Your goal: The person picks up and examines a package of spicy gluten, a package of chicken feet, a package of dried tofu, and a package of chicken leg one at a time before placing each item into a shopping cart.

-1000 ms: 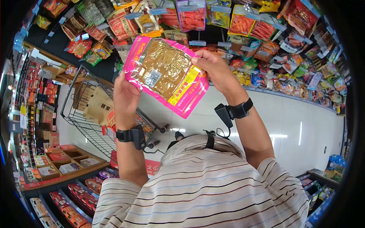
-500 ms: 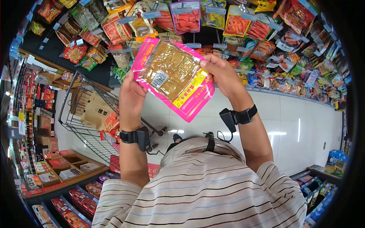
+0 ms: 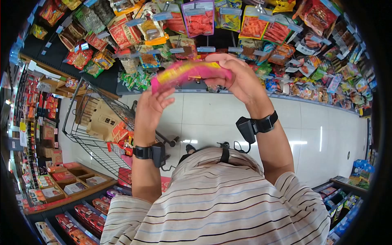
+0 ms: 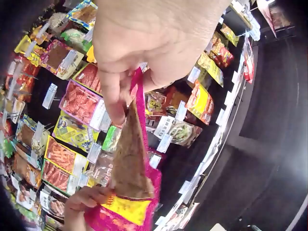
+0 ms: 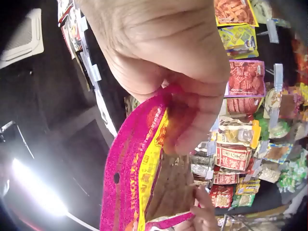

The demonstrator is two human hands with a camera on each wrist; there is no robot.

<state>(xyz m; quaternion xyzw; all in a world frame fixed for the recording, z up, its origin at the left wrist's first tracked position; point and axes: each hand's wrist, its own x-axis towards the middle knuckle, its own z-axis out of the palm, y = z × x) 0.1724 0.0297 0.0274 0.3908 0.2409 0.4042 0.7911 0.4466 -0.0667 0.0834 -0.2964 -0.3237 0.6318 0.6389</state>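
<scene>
A pink and yellow snack bag (image 3: 190, 73) is held up between both hands, seen nearly edge-on in the head view. The right hand (image 3: 241, 79) grips its right end, fingers curled round the edge. At its left end the left hand (image 3: 151, 108) pinches the corner; its other fingers are spread. In the left wrist view the left hand (image 4: 149, 48) pinches the pink edge, with the bag's brown contents (image 4: 132, 163) showing through a window. The right wrist view has the right hand (image 5: 168, 57) holding the bag (image 5: 127, 168), some fingers behind it.
Hanging snack packs (image 3: 199, 20) fill the rack ahead. A wire shopping cart (image 3: 77, 132) with a paper bag (image 3: 104, 118) stands at the left, near wooden display bins (image 3: 73, 179). Pale floor tiles (image 3: 212, 114) lie between the rack and the person.
The bag has tipped from its face showing to nearly edge-on and bent. The left hand has moved slightly right, its fingers spreading; the right hand has turned with the bag.
</scene>
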